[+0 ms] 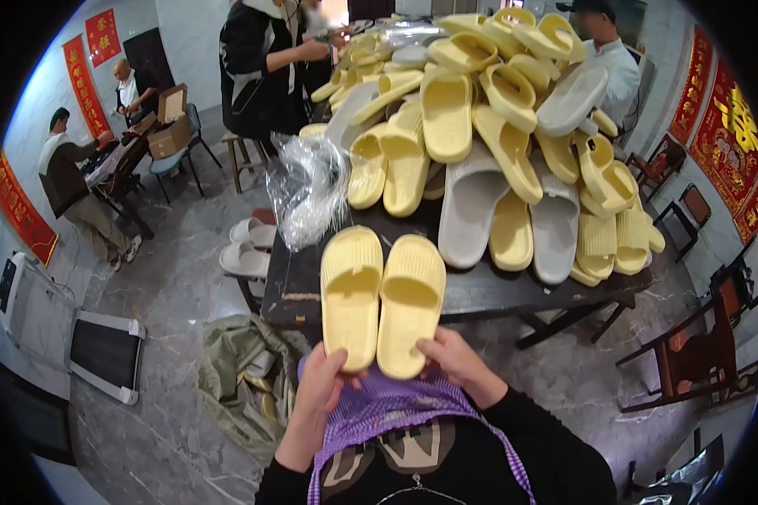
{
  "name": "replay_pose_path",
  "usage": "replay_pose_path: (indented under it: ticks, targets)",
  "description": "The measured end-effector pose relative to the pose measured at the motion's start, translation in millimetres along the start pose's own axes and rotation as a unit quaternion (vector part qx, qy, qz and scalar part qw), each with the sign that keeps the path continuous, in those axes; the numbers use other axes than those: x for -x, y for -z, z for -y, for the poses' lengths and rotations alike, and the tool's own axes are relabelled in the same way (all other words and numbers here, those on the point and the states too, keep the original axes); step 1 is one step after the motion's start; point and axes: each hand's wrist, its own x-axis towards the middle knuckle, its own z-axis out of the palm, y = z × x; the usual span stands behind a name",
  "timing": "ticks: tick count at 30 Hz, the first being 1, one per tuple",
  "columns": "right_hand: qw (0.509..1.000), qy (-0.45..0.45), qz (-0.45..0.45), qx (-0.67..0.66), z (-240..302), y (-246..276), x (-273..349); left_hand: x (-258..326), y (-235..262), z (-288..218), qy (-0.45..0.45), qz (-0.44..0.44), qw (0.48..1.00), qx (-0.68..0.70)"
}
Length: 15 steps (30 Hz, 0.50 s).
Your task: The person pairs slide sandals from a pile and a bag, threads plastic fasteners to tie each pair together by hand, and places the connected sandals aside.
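We wear a purple checked apron (pixel 370 425) over a black top; just above it our left hand (pixel 322 383) pinches the heel of the left slipper (pixel 351 295), thumb on the footbed, fingers curled at the edge and underneath; our right hand (pixel 456 360) pinches the heel of the right slipper (pixel 411 307) likewise, thumb on top; both slippers are yellow, side by side, toes pointing away from us and over the near edge of the dark table (pixel 296 293); whether they touch it we cannot tell. On the floor to our left we see a green sack (pixel 242 396) with slippers inside; to its left, well apart, stands a treadmill (pixel 105 349); to our right is a wooden chair (pixel 691 353). On the table, just past the left slipper, lies clear plastic (pixel 303 198); beside and behind it rises a pile (pixel 446 114) of yellow and grey slippers; left of the table we see a pale pair (pixel 246 252). Beyond, a person in a dark jacket (pixel 253 67) stands at the table's far left; another in a pale shirt (pixel 616 71) is behind the pile; farther left, two people are near an open box (pixel 170 139).
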Motion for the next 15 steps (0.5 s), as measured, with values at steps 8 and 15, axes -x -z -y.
replay_pose_path:
  ticks: [8, 15]
  targets:
    - [0.99, 0.128, 0.053, 0.016, 55.2, -8.1, -9.8, -0.3, -24.4, -47.8, -0.152, 0.014, 0.988, 0.03]
    - [0.982, 0.178, 0.054, 0.028, 84.2, -4.1, -26.9, -16.2, -28.1, -60.7, -0.175, 0.022, 0.983, 0.049]
